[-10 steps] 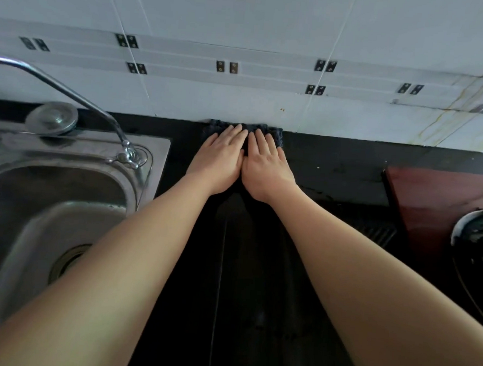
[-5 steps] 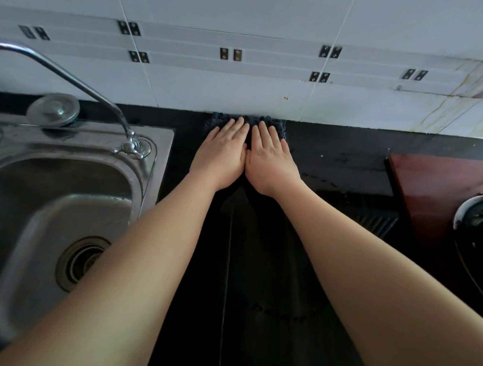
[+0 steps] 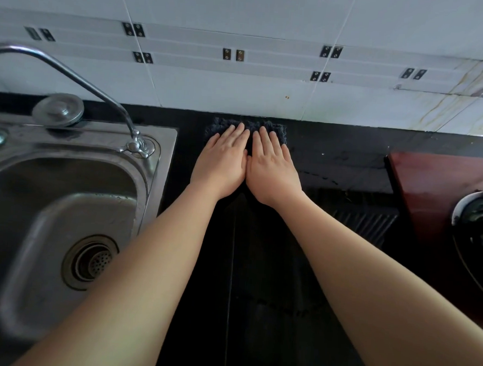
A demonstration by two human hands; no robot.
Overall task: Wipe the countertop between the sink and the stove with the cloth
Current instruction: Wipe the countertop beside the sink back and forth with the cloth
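Left hand (image 3: 221, 164) and right hand (image 3: 272, 170) are both laid flat, palms down, fingers stretched out and not curled around anything, side by side with the thumbs' edges touching. Both arms come in from the bottom of the frame and meet over the black desk (image 3: 255, 311), which is glossy and has a thin pale line running front to back (looks like a seam, though I can't say for sure).

The hands are pressing on the dark cloth (image 3: 277, 130), which is mostly hidden under them. Only its fuzzy far edge and corners stick out past the fingertips. The cloth lies at the very back of the desk, right against the bottom of the white tiled wall (image 3: 240, 92).

On the left is the steel sink (image 3: 64, 194) with its drain strainer (image 3: 91, 261) in the basin. The curved faucet (image 3: 79, 79) rises from the sink's back rim, and a round metal plug (image 3: 58, 110) lies on that rim near the wall. On the right is the stove (image 3: 443, 195), a reddish-brown top with a dark round burner (image 3: 478, 225) at the frame edge. Between the right wrist and the stove the desk shows a ribbed reflection and a few small specks.

The wall has a band of small dark square accents, and the tiles at far right are streaked with yellowish stains.
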